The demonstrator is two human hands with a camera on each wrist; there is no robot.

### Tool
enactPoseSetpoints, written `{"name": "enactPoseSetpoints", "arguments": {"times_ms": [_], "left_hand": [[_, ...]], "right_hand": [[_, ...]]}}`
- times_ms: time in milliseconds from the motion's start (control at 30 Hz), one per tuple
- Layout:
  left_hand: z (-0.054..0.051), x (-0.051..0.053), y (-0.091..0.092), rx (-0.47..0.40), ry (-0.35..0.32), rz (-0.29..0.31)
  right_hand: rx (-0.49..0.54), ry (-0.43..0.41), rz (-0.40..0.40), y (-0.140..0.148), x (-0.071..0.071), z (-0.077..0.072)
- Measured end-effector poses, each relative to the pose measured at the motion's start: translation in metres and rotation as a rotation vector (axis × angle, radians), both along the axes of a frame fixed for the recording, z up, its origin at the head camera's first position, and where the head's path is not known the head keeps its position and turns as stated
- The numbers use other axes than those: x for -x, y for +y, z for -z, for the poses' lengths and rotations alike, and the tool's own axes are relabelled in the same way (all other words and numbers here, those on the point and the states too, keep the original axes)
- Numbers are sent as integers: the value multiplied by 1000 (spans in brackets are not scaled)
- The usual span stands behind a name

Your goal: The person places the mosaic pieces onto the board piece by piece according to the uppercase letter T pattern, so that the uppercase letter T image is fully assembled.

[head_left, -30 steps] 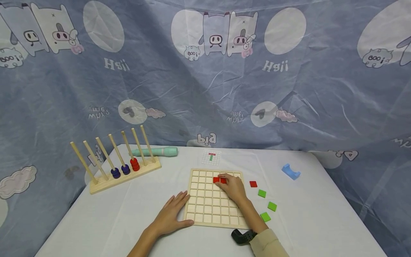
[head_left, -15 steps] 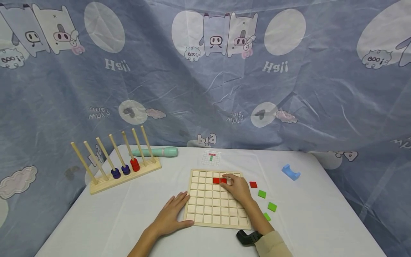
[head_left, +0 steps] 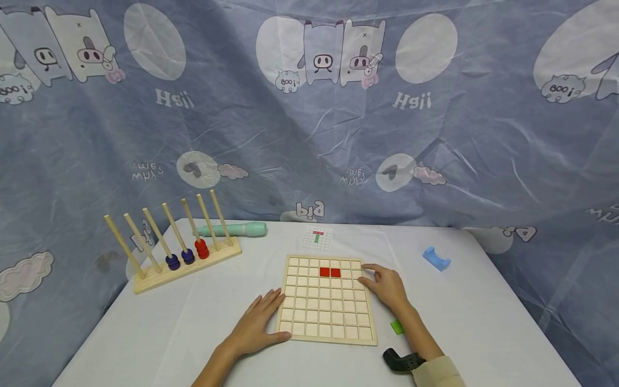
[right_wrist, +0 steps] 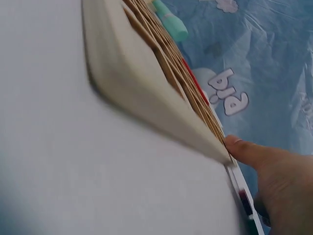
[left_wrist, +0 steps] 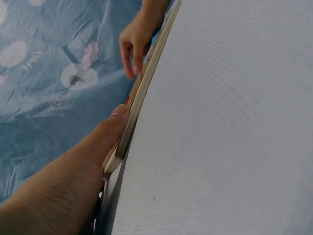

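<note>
In the head view a square wooden grid board lies on the white table, with two red square tiles side by side in its upper cells. My left hand rests at the board's left edge, fingers spread and thumb at the lower left corner; in the left wrist view the thumb touches the rim. My right hand is at the board's upper right edge, thumb and index finger apart, nothing visible between them. A green tile shows beside the right forearm. The other loose tiles are mostly hidden by that hand and arm.
A small pattern card with a red and green T lies behind the board. At the left stand a wooden peg rack with rings and, behind it, a mint-green tube. A blue curved block lies at the right.
My right hand has left the red tile in the grid and moved right, off the cells to the board's right edge, covering the loose tiles there. The left hand stays put.
</note>
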State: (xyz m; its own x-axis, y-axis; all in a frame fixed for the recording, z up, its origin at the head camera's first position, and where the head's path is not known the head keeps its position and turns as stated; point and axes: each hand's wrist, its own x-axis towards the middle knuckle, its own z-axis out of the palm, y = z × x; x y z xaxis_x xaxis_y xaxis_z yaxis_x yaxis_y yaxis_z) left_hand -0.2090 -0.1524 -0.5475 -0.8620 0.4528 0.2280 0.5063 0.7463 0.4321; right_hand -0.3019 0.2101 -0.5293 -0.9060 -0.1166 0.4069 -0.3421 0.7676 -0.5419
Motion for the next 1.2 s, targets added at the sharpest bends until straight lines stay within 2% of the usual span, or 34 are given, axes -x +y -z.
{"name": "enactPoseSetpoints", "arguments": {"times_ms": [233, 433, 1200], "left_hand": [[-1, 0, 0, 0, -3, 0], [-2, -1, 0, -9, -11, -4], [-4, -1, 1, -9, -4, 5]], "right_hand": [[1, 4, 42, 33, -5, 2], [-20, -13, 50, 49, -8, 3], [-20, 6, 44, 52, -8, 6]]}}
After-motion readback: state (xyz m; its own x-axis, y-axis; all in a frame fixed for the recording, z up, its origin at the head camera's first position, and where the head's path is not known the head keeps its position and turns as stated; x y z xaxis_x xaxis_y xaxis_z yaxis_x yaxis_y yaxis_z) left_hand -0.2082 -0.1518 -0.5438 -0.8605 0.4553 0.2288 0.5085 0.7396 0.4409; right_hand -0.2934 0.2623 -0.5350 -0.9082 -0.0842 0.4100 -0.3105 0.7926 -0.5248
